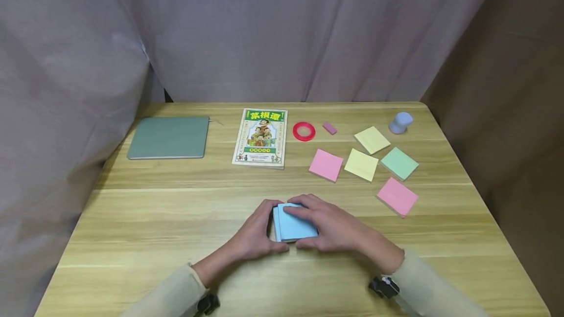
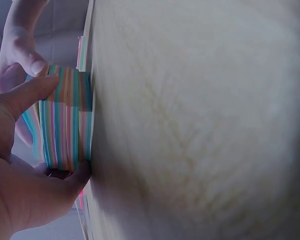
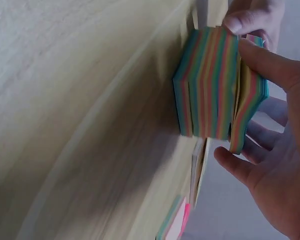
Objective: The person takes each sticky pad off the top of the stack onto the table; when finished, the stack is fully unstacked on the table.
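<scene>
Hands [image 1: 264, 231] curled (both) round notepad [image 1: 295, 224]

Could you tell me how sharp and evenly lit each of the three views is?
Head view: evenly lit and sharp, with a soft sheen on the wooden table. Left wrist view: dim, the tabletop a blurred wash, only the rainbow-edged block of sticky notes fairly crisp. Right wrist view: brighter, block edges sharp, the near tabletop smeared.

Sticky-note block [image 1: 294, 224] — thick, blue top sheet, rainbow-striped edges — rests flat on the table's near centre, upper layers lifted slightly.
</scene>
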Available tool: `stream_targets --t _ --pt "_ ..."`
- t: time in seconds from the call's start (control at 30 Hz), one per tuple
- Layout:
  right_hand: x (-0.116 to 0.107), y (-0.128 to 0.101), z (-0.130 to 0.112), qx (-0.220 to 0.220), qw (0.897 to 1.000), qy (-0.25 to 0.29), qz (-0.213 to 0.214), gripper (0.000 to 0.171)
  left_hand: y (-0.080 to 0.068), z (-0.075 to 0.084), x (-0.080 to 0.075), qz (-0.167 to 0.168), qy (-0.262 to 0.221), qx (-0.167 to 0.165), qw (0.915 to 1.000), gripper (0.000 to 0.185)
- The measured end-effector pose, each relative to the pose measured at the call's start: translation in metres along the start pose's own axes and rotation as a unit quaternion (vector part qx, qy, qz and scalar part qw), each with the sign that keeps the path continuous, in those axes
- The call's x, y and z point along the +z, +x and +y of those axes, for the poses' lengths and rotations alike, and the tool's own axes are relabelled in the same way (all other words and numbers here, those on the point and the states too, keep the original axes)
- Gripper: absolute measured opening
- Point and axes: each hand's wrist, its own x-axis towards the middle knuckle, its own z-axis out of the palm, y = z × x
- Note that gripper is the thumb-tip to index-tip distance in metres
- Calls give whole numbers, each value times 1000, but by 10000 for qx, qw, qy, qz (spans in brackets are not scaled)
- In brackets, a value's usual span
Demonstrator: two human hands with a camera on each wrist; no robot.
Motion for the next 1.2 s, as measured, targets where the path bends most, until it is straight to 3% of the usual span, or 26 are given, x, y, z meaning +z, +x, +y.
stream_targets --t 0.2,0.37,0.53,0.8,1.2 --pt "-14 -19 13 530 9979 7 365 72 0 -1 0 32 15 17 10000 89" --pt "-28 -44 41 1103 9903 -187 824 73 1 0 0 59 41 -20 10000 89" --pt "-30 -68 69 1529 9826 -463 946 71 0 2 0 40 21 -40 10000 89" --pt "-21 -79 92 1471 9832 -696 829 70 0 2 1 42 23 -23 10000 88" --pt "-28 -73 97 1564 9838 -733 491 66 0 1 0 33 8 -25 10000 88"
